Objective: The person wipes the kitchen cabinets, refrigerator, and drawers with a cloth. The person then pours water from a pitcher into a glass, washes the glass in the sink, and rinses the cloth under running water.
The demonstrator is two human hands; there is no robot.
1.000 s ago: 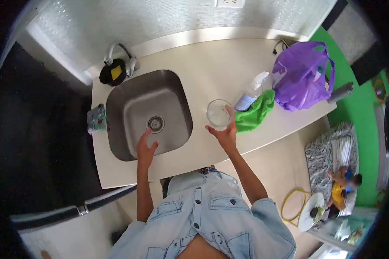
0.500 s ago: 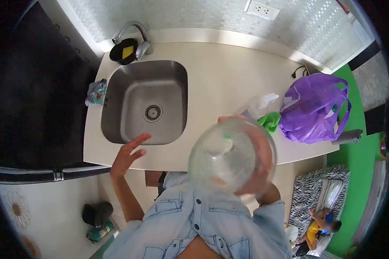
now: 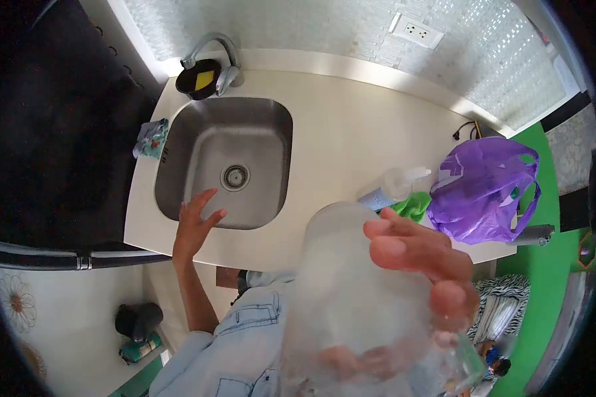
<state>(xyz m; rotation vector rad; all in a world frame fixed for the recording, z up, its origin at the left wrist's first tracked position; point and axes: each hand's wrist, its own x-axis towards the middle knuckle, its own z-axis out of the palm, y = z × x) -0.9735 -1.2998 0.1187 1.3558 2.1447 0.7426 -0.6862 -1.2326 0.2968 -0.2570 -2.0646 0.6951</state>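
Observation:
My right hand is wrapped around a large clear, cloudy-walled jar, held up close to the camera. The jar is tilted, with its rounded end towards the counter. Some fingers show blurred through its wall. My left hand is at the front rim of the steel sink, fingers apart and holding nothing. Beyond the jar, a clear pump bottle lies on the counter beside a green cloth.
A purple plastic bag sits at the counter's right end. The faucet rises behind the sink, next to a black bowl with a yellow sponge. A patterned packet lies left of the sink. A person is in the lower right background.
My right hand has turned the jar from end-on to side-on and brought it nearer the camera. My left hand has shifted slightly up, over the sink's edge. The whole view has tilted slightly.

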